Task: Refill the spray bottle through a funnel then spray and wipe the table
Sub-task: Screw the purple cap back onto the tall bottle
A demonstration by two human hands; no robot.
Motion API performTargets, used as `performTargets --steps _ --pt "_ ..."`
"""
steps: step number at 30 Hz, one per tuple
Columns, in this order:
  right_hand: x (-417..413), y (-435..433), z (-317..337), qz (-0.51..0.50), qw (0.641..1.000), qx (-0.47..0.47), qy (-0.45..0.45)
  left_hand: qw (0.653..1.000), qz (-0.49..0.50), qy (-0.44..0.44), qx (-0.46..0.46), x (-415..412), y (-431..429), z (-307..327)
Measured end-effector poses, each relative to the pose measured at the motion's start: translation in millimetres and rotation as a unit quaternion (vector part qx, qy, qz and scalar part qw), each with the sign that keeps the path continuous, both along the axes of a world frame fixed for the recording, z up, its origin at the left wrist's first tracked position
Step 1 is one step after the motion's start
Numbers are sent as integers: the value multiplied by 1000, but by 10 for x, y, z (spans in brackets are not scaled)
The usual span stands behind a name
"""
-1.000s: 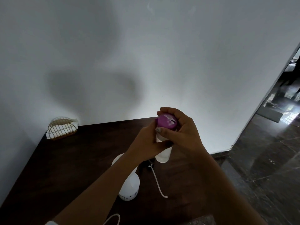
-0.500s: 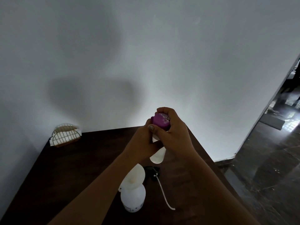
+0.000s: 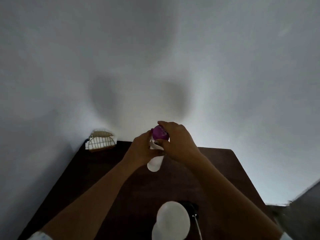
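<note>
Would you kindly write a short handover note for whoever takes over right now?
Hands: the left hand grips the white refill bottle above the table; the right hand curls round its purple cap, which is still on.
The funnel sits in the spray bottle on the table's near side; the black spray head lies beside it.
Done: head off, funnel placed.
Left: uncap, pour, refit head, spray, wipe.

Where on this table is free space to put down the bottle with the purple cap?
Bare wood lies on the left, between the napkin holder and the funnel, and at the far right corner of the table. It is crowded at the near edge, where the funnel and the black sprayer head sit together.
</note>
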State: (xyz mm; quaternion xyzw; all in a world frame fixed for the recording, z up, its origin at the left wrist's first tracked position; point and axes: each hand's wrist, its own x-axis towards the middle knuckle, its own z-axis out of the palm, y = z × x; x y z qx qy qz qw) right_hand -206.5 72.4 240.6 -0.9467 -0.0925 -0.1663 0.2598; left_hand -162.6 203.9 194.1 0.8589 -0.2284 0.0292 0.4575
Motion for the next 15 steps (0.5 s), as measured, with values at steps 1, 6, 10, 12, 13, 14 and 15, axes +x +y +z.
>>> performTargets --steps 1,6,10,12,13,14,15 --pt "169 65 -59 12 1000 -10 12 1000 14 4 -2 115 58 -63" --pt "959 273 -379 85 995 -13 41 997 70 29 -7 751 289 -448" --pt "1518 378 -756 102 993 -37 48 993 105 61 -16 1193 360 -773" --pt "1771 419 -946 111 991 -53 44 990 124 67 -22 1403 380 -924" --pt "1865 441 -1016 114 991 -63 40 989 132 67 -22 1484 391 -982" --pt "1960 467 -1089 115 990 -70 37 988 140 67 -16 1571 402 -1048" --pt "2047 491 -1154 115 990 -76 36 987 149 65 -7 1650 408 -1103"
